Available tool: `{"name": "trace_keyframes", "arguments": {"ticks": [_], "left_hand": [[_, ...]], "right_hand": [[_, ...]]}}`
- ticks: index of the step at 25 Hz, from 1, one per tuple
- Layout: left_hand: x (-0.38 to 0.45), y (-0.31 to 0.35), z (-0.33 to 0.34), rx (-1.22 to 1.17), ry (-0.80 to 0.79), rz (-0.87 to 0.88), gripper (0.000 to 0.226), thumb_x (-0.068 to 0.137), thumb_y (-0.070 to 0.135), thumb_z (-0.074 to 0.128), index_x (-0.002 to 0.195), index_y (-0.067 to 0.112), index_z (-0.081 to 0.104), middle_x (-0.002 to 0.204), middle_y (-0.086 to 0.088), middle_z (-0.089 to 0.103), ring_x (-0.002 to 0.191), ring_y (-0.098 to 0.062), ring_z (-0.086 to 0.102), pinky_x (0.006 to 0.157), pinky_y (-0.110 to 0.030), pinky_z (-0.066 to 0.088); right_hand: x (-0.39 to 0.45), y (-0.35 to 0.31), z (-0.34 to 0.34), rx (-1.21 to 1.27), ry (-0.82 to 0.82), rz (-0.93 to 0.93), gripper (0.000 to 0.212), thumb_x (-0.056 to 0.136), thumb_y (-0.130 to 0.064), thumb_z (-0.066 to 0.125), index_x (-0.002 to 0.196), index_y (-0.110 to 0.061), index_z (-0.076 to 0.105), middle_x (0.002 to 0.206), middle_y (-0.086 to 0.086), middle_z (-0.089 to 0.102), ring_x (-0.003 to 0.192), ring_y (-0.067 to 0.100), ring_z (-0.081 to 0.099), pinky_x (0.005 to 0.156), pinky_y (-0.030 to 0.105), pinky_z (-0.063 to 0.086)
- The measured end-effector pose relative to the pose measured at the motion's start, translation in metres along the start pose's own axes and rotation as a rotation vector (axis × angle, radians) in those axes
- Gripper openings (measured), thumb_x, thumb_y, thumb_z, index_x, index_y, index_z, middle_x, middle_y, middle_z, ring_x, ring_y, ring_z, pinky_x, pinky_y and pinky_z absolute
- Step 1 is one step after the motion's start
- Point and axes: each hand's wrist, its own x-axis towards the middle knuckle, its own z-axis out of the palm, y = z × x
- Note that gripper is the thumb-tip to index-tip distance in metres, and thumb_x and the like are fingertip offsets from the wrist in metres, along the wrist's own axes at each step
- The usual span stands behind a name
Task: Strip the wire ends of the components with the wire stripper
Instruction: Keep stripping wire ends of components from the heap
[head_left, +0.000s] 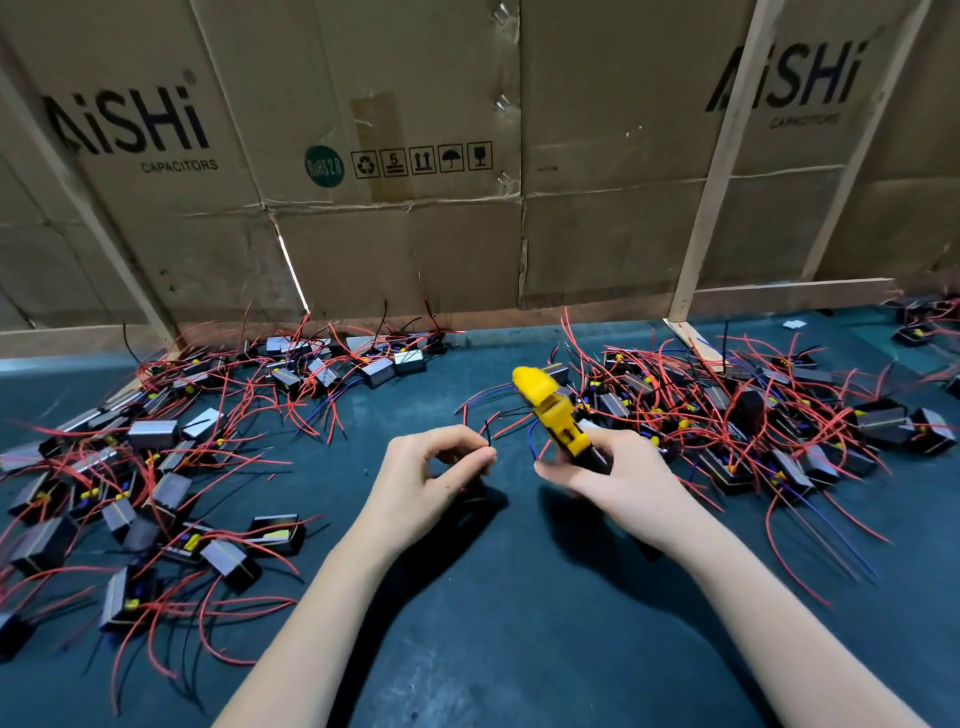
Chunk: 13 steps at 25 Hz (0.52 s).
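**A:** What carries everything?

**B:** A dark teal worktop (519, 597). Its near edge is cut off by the frame, and so are both side edges. Along the far edge stands a wall of flattened cardboard boxes (415, 234) braced by pale wooden battens (711, 208); the print reads "AiSHi Capacitors", with the left logo clipped.

**A:** And the components?

**B:** Two heaps. The left pile (156, 467) runs from the far edge down the left side and out of view. The right pile (753, 431) spreads toward the far right corner, where more pieces are cut off. Each is a small dark block with red wires, some blue or black; they are too tangled to tell which wire belongs to which block, or whether any ends are bare.

**A:** The hands?

**B:** Both near the middle, between the heaps. The right hand (618, 488) grips the yellow wire stripper (550, 410), its head pointing toward the far edge; the fingers hide most of the handles, so I cannot tell how the tool's jaws stand. The left hand (431, 478) has curled fingers pinching a thin black wire (487, 434), just beside the stripper and apart from it. A dark component (472, 493) sits under that hand, mostly hidden.
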Motion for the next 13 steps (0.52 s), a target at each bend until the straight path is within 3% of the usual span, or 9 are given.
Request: {"name": "trace_keyframes", "arguments": {"ticks": [2,4,7,10,13], "left_hand": [[0.000,0.004,0.000,-0.018,-0.010,-0.013,0.012,0.091,0.016,0.068,0.079,0.018,0.070,0.064,0.009,0.063,0.059,-0.004,0.055,0.062,-0.015,0.045],[0.000,0.006,-0.002,-0.060,-0.028,-0.038,0.014,0.092,0.016,0.066,0.079,0.021,0.070,0.063,0.003,0.060,0.057,-0.004,0.052,0.059,-0.012,0.043],[-0.001,0.011,0.000,-0.115,-0.084,-0.072,0.018,0.092,0.014,0.065,0.076,0.021,0.068,0.063,0.000,0.059,0.056,-0.005,0.050,0.052,-0.017,0.045],[-0.002,0.015,0.007,-0.117,-0.081,-0.080,0.019,0.091,0.009,0.064,0.073,0.016,0.066,0.057,0.013,0.055,0.053,-0.001,0.046,0.054,-0.011,0.039],[-0.002,0.014,0.011,-0.137,-0.060,-0.141,0.022,0.090,0.009,0.064,0.069,0.017,0.065,0.052,0.014,0.050,0.049,-0.001,0.041,0.051,-0.013,0.036]], "right_hand": [[0.002,0.008,-0.002,-0.352,0.236,-0.025,0.033,0.077,-0.046,0.071,0.070,-0.017,0.057,0.064,-0.002,0.059,0.068,0.023,0.055,0.067,0.035,0.044],[0.002,0.015,-0.009,-0.567,0.365,0.052,0.030,0.078,-0.045,0.068,0.076,-0.018,0.057,0.075,0.001,0.064,0.078,0.029,0.061,0.068,0.035,0.048],[0.006,0.025,-0.014,-0.756,0.411,0.140,0.036,0.078,-0.047,0.065,0.087,-0.013,0.058,0.090,0.008,0.066,0.089,0.034,0.063,0.072,0.036,0.046],[0.010,0.025,-0.006,-0.869,0.413,0.098,0.040,0.077,-0.046,0.066,0.095,-0.011,0.060,0.095,0.009,0.066,0.093,0.033,0.062,0.076,0.037,0.044],[0.012,0.025,-0.001,-0.899,0.409,0.082,0.042,0.077,-0.047,0.066,0.097,-0.011,0.060,0.096,0.009,0.066,0.094,0.033,0.061,0.078,0.037,0.043]]}}
